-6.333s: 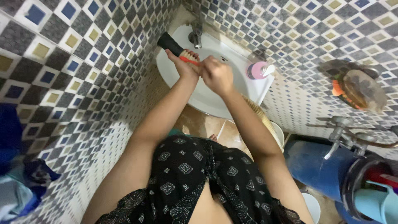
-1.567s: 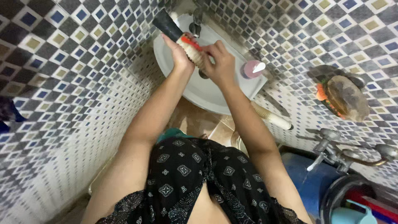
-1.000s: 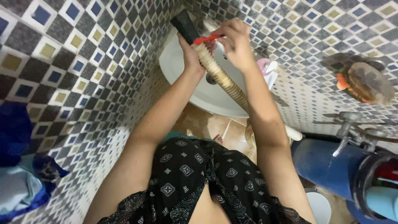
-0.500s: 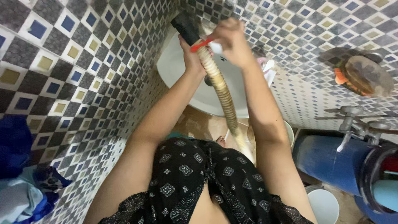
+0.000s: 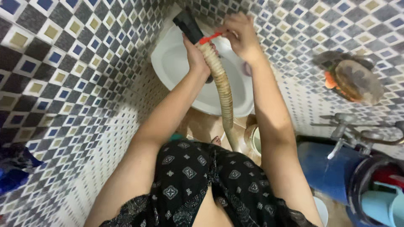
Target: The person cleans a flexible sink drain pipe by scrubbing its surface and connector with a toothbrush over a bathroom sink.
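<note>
Top centre of the frame, my left hand (image 5: 197,54) grips the ribbed beige hose (image 5: 222,90) with a black end, fingers wrapped tight. My right hand (image 5: 240,35) pinches a red toothbrush (image 5: 209,38) against it, above the white ceramic basin (image 5: 176,67)

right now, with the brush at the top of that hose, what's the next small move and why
Probably work the red brush along the hose near its black end. The left hand grips the hose just below that spot, over the white sink, and the right hand holds the brush against it.

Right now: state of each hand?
Left hand: closed around the ribbed hose just below its black end.
Right hand: closed on the red brush, held against the hose.
</note>
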